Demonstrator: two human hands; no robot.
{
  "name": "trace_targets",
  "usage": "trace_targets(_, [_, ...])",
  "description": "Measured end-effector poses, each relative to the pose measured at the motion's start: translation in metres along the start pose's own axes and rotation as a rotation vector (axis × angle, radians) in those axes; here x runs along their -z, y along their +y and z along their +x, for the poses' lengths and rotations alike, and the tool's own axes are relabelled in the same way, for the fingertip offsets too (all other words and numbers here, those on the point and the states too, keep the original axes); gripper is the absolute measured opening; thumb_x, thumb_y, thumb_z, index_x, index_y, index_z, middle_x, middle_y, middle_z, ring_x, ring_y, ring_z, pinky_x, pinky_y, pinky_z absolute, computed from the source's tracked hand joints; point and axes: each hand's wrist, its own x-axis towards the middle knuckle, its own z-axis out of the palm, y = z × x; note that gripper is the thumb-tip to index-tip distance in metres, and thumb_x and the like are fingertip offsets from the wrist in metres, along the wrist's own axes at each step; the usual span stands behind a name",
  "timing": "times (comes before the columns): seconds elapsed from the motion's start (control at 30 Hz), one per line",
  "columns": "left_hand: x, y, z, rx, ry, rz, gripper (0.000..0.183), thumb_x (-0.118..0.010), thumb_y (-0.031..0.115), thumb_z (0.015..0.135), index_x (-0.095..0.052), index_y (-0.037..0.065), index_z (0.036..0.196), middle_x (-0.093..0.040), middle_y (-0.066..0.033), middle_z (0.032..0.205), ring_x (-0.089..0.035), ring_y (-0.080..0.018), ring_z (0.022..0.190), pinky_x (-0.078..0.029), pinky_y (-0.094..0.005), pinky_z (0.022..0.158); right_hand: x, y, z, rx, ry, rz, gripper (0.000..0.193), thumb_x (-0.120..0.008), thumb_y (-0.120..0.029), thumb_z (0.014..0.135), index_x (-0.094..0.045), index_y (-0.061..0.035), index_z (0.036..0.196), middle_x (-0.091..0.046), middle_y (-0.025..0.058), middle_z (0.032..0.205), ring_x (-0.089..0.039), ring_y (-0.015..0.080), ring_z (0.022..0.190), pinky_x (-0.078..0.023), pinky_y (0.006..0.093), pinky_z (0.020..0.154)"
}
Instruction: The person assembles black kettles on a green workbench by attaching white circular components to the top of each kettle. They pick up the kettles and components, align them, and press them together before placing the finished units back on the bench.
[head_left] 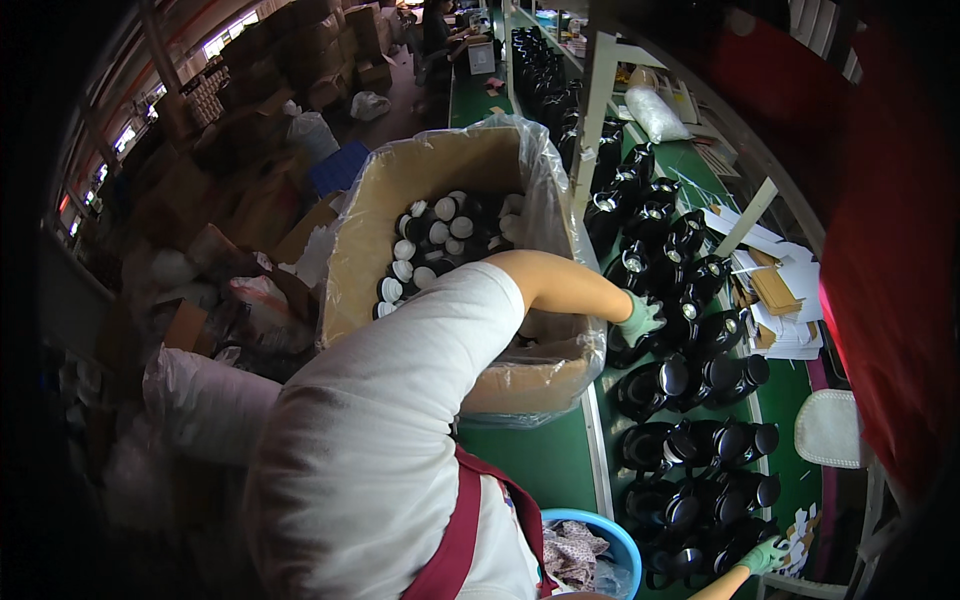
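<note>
My left hand (640,318), in a pale green glove, reaches across a box to the rows of black jugs (652,388). Its fingers are spread beside an open-topped jug, and I cannot tell whether they touch it. My right hand (765,556), also gloved in green, is low on the right with fingers stretched out, next to the nearest row of jugs. Nearer jugs have black lids on top; several farther ones show shiny round openings. Inside the plastic-lined cardboard box (350,285) lie many black lids with white undersides (438,232), partly hidden by my left arm.
A blue basin (628,548) with cloth stands close to me. Flat cardboard pieces (785,295) lie right of the jugs, below a metal post (592,120). A white stool seat (830,428) is at the right. Cartons and bags crowd the left; a person (437,40) stands far off.
</note>
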Motion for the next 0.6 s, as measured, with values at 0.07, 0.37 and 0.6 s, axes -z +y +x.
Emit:
trace_targets(0.07, [0.064, 0.01, -0.036, 0.006, 0.134, -0.193, 0.077, -0.072, 0.046, 0.072, -0.048, 0.015, 0.139, -0.047, -0.0175, 0.139, -0.056, -0.04, 0.115, -0.05, -0.0492, 0.093, 0.036, -0.031, -0.025, 0.17, 0.287, 0.196, 0.046, -0.06, -0.037, 0.094, -0.058, -0.0022, 0.123, -0.064, 0.0167, 0.113, -0.061, 0.0333, 0.105, -0.05, 0.0427, 0.092])
trace_targets(0.37, [0.001, -0.186, -0.309, 0.354, 1.146, -0.256, 0.033, -0.071, 0.022, 0.077, -0.061, 0.009, 0.105, -0.061, -0.0146, 0.1, -0.06, -0.0355, 0.093, -0.05, -0.0443, 0.079, 0.354, -0.333, -0.235, 1.116, -0.322, 1.337, 0.045, -0.067, -0.009, 0.083, -0.057, 0.0001, 0.126, -0.058, 0.0174, 0.127, -0.055, 0.032, 0.117, -0.044, 0.0406, 0.099])
trace_targets(0.6, [-0.213, -0.289, -0.33, 0.849, 0.163, -0.196, 0.084, -0.064, 0.052, 0.077, -0.037, 0.018, 0.149, -0.025, -0.0265, 0.154, -0.017, -0.0596, 0.137, -0.019, -0.0657, 0.112, 0.368, -0.582, -0.434, 1.933, -1.168, 0.277, 0.092, -0.073, -0.049, 0.075, -0.03, -0.0193, 0.15, -0.039, 0.0196, 0.145, -0.047, 0.0386, 0.128, -0.044, 0.0461, 0.101])
